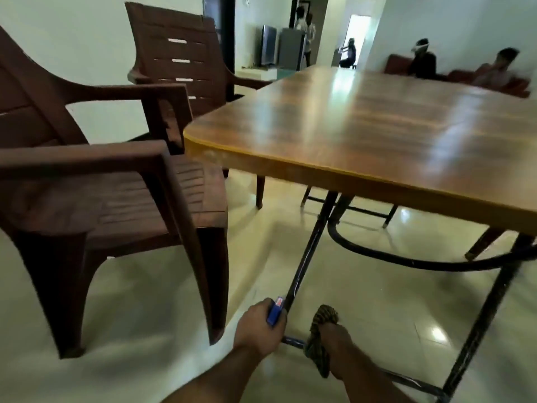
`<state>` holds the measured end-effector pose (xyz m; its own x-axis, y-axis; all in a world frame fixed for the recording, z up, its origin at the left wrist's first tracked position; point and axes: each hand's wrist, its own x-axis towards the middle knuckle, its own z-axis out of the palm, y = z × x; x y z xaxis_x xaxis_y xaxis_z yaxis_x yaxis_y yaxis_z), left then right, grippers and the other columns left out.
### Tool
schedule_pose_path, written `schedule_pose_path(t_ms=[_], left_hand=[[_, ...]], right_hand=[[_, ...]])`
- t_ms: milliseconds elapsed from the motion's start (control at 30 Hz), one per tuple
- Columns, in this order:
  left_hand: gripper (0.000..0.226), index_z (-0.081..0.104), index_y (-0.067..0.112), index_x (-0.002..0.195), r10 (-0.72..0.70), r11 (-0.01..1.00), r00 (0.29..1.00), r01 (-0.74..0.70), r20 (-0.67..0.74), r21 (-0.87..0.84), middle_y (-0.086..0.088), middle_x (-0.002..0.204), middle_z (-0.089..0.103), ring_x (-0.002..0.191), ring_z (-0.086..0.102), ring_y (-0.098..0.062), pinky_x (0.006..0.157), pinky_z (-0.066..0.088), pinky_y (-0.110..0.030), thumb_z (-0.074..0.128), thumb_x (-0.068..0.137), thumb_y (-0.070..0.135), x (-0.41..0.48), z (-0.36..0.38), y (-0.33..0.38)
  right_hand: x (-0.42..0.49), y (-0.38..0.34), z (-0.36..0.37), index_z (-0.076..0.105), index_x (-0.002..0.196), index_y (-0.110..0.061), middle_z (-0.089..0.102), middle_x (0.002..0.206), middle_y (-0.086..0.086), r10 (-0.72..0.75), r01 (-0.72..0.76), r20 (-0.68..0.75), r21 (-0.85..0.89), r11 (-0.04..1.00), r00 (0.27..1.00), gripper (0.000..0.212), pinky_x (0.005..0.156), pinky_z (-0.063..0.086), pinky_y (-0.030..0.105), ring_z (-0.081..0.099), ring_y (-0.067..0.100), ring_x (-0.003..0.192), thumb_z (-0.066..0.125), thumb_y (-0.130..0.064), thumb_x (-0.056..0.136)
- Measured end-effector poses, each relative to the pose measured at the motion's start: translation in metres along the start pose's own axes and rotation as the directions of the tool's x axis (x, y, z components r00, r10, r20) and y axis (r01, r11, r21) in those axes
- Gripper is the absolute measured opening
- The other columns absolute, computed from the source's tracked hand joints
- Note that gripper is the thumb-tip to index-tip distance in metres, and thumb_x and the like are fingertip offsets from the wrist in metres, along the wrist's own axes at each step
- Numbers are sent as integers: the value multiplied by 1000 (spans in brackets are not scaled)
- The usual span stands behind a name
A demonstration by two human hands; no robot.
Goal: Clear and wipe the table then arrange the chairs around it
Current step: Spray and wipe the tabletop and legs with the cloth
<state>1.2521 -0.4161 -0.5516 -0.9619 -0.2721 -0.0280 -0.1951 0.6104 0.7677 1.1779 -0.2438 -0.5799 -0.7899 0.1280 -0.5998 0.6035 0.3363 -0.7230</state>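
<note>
The table rises above us, its glossy top stiff and likely slick under a cloth. Below the table's near edge, our right hand bunches that soft striped cloth, and our left hand grips a small blue box. Left of the table, the chair looks like light plastic. We would lift it by the armrests, minding the table's black legs and using the open floor between.

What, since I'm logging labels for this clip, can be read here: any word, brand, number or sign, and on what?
On the blue box held in the left hand: a red and white label at its upper end, too blurred to read.
On the table, the nearer chair, the farther chair and the striped cloth in the right hand: no text visible.
</note>
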Motion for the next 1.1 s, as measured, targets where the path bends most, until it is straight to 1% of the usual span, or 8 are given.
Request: schedule_pose_path(t_ms=[100, 200, 300, 467, 533, 600, 867, 1100], left_hand=[[31, 55, 28, 84, 45, 997, 999, -46, -17, -62, 5, 76, 61, 72, 60, -14, 71, 52, -34, 47, 89, 58, 16, 9, 8], [31, 59, 26, 87, 69, 994, 997, -70, -20, -87, 3, 79, 65, 73, 62, -15, 72, 55, -35, 52, 88, 56, 22, 5, 20], [27, 59, 24, 89, 102, 993, 995, -103, -10, -62, 2, 82, 65, 75, 62, -17, 73, 55, -36, 58, 83, 51, 38, -1, 39], [16, 47, 33, 79, 185, 980, 982, -186, -25, -72, 7, 77, 56, 73, 55, -17, 72, 51, -35, 62, 81, 39, 61, 2, 65], [14, 50, 32, 81, 202, 976, 978, -206, -59, -69, 7, 79, 58, 75, 58, -18, 74, 54, -36, 61, 81, 41, 67, 5, 69], [17, 55, 28, 86, 217, 970, 971, -226, -100, -90, 6, 82, 62, 76, 61, -18, 75, 55, -39, 61, 82, 43, 72, 10, 70], [24, 57, 27, 89, 218, 958, 950, -252, -222, -139, 5, 81, 63, 76, 63, -19, 70, 53, -34, 64, 87, 49, 76, 19, 90], [18, 60, 23, 88, 218, 951, 925, -273, -311, -143, 3, 73, 60, 65, 58, -18, 62, 54, -36, 58, 94, 40, 81, 9, 97]], right_hand=[[53, 15, 3, 71, 86, 9, 70, 76, 27, 16, -6, -72, 147, 989, 997, 25, 73, 57, 50, 68, 39, 73, 54, -9, 85], [-13, -37, 10, 67, 84, 4, 68, 75, 23, -26, 54, -101, 285, 957, 995, 29, 59, 47, 38, 61, 31, 64, 50, -15, 98], [-28, -68, 7, 62, 92, -6, 65, 86, 21, -205, 265, -183, 426, 865, 962, 16, 65, 47, 38, 59, 28, 69, 51, -13, 101], [-26, -106, 0, 59, 86, -12, 64, 94, 13, -333, 514, -455, 365, 776, 826, 13, 73, 47, 37, 62, 32, 82, 55, -9, 98], [-25, -109, -2, 61, 103, -11, 65, 101, 12, -375, 587, -505, 370, 720, 778, 7, 83, 49, 41, 62, 33, 89, 57, -12, 97], [-21, -104, -7, 58, 122, -13, 65, 108, 9, -482, 669, -508, 292, 684, 714, 23, 87, 50, 42, 63, 30, 94, 54, -15, 100], [-36, -127, -47, 61, 115, 1, 65, 101, 10, -782, 871, -531, -154, 467, 325, 42, 83, 39, 29, 57, 22, 94, 42, -23, 86], [-32, -141, -52, 57, 131, 1, 65, 120, 20, -874, 858, -446, -356, 370, 192, 56, 95, 41, 30, 61, 36, 112, 39, -15, 81]])
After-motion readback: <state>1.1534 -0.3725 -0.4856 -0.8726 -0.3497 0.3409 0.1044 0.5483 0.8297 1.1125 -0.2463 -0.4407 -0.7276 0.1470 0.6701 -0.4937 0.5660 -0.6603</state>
